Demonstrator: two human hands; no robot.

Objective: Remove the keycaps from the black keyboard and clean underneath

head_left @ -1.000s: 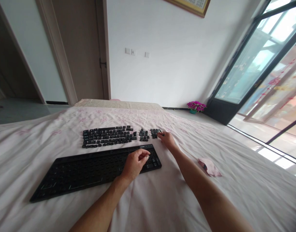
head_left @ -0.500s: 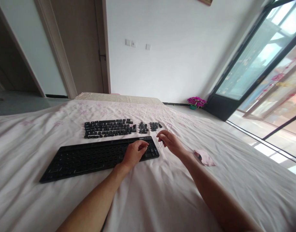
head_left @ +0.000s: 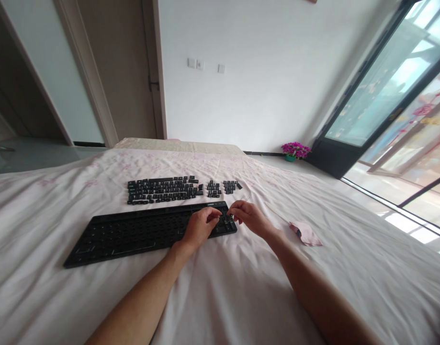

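Observation:
A black keyboard (head_left: 133, 235) lies slantwise on the bed, its key area mostly bare of keycaps. Over its right part is my left hand (head_left: 201, 225), thumb and fingers pinched together; whatever is between them is too small to make out. My right hand (head_left: 250, 216) is closed on a thin wire keycap puller (head_left: 244, 198), whose wire end sticks out above the knuckles. Its fingertips are at the keyboard's right end, by the number pad. Behind the keyboard, removed keycaps (head_left: 162, 190) lie in rows, with smaller groups of keycaps (head_left: 213, 189) to their right.
A pale pink sheet (head_left: 220, 287) with wrinkles covers the bed. Right of my right hand lies a small pink cloth (head_left: 308, 235) with something dark at its edge. Beyond the bed stand a pot of magenta flowers (head_left: 294, 151) and a glass door (head_left: 359, 115).
My right hand has moved left and slightly down, from beside the keyboard onto its right end, with the keycap puller. My left hand stays nearly in place. The view has shifted slightly.

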